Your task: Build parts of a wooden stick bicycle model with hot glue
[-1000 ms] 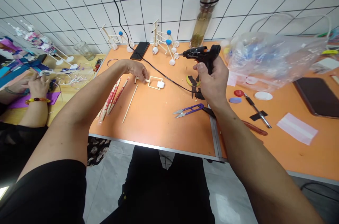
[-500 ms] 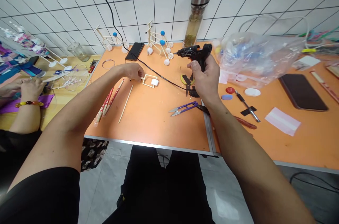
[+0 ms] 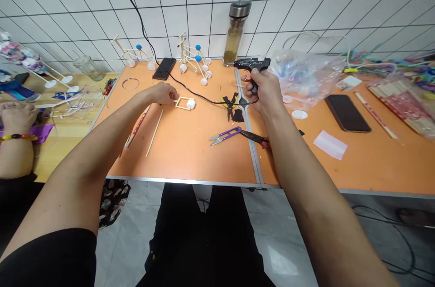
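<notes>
My right hand is wrapped round the grip of a black glue gun, held above the table with its nozzle to the left. My left hand pinches the end of a small frame of pale sticks, which has a white round piece at its right end. Below that hand lie a loose thin stick and red-wrapped sticks, partly hidden by my forearm. Purple-handled thread snips and black-and-yellow pliers rest between my arms.
Stick models with blue balls, a black phone and a tea bottle stand along the wall. A plastic bag, another phone and packed sticks lie right. A black cord crosses the table. Another person's hand is at far left.
The view has shifted to the right. My right hand has moved the glue gun back and right, away from the stick models. My left hand still holds the stick frame in about the same place.
</notes>
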The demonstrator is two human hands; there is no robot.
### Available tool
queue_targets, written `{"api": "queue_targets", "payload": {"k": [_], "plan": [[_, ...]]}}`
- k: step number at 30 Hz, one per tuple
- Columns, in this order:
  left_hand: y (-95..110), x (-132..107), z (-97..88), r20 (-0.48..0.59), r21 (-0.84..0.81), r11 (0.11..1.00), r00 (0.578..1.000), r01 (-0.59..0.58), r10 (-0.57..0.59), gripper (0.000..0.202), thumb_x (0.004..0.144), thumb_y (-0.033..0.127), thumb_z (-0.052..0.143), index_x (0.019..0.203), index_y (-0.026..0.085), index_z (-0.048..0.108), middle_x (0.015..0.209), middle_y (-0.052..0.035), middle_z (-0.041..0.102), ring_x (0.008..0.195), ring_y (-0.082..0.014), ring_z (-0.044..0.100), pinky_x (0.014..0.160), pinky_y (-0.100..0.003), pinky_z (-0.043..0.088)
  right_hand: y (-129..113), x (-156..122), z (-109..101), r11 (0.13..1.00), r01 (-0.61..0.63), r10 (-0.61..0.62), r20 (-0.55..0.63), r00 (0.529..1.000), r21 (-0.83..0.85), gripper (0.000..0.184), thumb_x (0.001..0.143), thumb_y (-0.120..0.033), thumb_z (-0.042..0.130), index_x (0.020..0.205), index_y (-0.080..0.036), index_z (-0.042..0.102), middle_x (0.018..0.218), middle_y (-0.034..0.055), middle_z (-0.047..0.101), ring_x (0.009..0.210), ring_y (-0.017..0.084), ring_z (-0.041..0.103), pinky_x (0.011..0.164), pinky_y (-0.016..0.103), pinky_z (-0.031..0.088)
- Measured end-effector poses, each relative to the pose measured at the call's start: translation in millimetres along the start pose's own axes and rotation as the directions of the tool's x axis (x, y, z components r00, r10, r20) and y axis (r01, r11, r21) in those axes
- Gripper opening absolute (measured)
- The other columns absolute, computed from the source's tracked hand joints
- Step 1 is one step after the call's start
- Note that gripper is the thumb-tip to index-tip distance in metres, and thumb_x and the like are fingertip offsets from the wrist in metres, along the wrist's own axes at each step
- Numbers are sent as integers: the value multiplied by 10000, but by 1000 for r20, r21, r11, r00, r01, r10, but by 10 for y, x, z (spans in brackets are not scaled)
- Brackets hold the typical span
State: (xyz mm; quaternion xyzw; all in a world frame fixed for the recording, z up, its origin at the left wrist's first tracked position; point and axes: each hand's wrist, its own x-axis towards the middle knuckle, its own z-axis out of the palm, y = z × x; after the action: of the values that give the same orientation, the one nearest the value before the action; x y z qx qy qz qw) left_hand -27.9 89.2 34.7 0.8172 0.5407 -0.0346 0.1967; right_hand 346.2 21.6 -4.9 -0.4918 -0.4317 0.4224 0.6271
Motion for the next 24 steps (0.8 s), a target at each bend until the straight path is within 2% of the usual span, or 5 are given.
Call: {"api": "queue_targets", "payload": {"k": [5, 10, 14, 18, 24], "plan": [[50, -80, 7, -34, 39, 999, 999, 8, -7, 487, 654, 332, 775, 1105, 184, 884, 1137, -92, 876, 1032, -254, 757, 845, -255, 510, -35, -33, -32, 999, 30, -31, -67, 997, -11, 311, 970, -485, 806, 954, -253, 600, 946, -3, 748, 603, 73, 555, 447, 141, 444], [20, -257, -13, -113, -71, 997, 994, -3, -5, 471, 642, 342, 810, 1094, 230, 886, 1186, -82, 864, 1052, -297, 756, 867, -304, 541, 151, -96, 26, 942, 293, -315, -125, 941, -163, 388, 961, -605, 800, 998, -273, 603, 976, 1, 745, 622, 111, 571, 491, 217, 490], [95, -480, -5, -215, -125, 985, 972, -122, 93, 436, 689, 381, 810, 1100, 247, 864, 1321, -91, 833, 1241, -324, 732, 1098, -355, 535, 201, -176, 97, 908, 366, -390, -96, 916, -204, 407, 1010, -676, 732, 1058, -285, 628, 1005, 9, 736, 665, 135, 602, 593, 277, 563], [382, -677, 91, -310, -241, 958, 948, -156, 76, 376, 793, 372, 748, 1134, 243, 842, 1358, -92, 817, 1299, -317, 715, 1182, -399, 511, 135, -278, 154, 906, 383, -401, -78, 913, -178, 437, 1011, -710, 709, 1154, -300, 662, 1079, 34, 754, 779, 175, 673, 663, 315, 610], [969, -648, 350, -403, -554, 801, 915, -227, -19, 330, 795, 337, 790, 1091, 203, 851, 1231, -96, 838, 1159, -303, 747, 1051, -409, 575, 35, -407, 229, 895, 407, -422, -48, 905, -184, 554, 1009, -812, 645, 1268, -323, 671, 1160, 59, 763, 886, 216, 727, 761, 373, 653]]}}
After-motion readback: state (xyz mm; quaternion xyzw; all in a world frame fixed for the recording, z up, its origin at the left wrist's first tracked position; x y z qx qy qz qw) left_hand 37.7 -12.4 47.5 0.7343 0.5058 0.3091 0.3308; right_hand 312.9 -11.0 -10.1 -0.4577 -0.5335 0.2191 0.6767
